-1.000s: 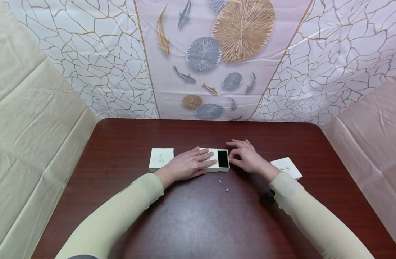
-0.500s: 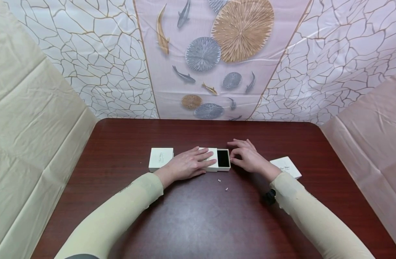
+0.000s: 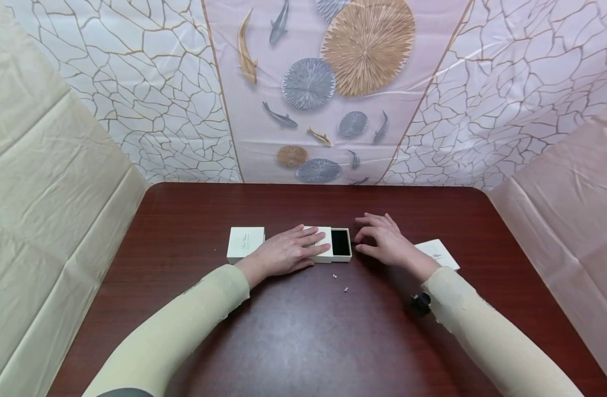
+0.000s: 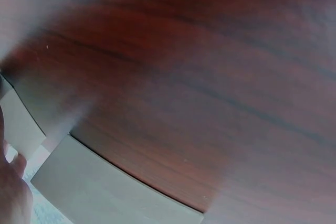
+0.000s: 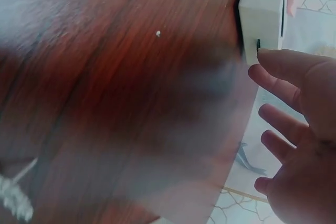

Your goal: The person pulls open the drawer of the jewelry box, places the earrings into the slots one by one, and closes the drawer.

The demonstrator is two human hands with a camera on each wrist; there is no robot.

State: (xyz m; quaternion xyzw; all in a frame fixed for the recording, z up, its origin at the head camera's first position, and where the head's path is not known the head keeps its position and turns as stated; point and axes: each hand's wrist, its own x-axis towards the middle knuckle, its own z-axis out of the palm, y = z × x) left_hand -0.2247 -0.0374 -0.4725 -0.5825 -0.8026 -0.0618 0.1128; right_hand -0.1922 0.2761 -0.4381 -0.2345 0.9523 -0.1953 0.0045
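A small white drawer box lies mid-table, its sleeve (image 3: 324, 257) partly under my left hand (image 3: 288, 251). The left fingers are straight and rest on the sleeve's top. From the sleeve's right end the drawer (image 3: 350, 255) sticks out, showing a black lining. At the drawer's end my right hand (image 3: 385, 242) pinches a thin black pull tab (image 5: 258, 44) between thumb and index finger; the other fingers are spread. In front of the box lie two tiny whitish pieces (image 3: 334, 276), too small to identify.
On the dark red table (image 3: 283, 342), a white lettered box (image 3: 246, 242) stands at the left, beside my left forearm. Another white lettered box (image 3: 439, 253) lies askew behind my right wrist. A patterned cloth (image 3: 308, 149) hangs along the table's back edge.
The drawer has slid slightly farther out of the sleeve. My right hand has shifted a little to the right, while the left stays on the box.
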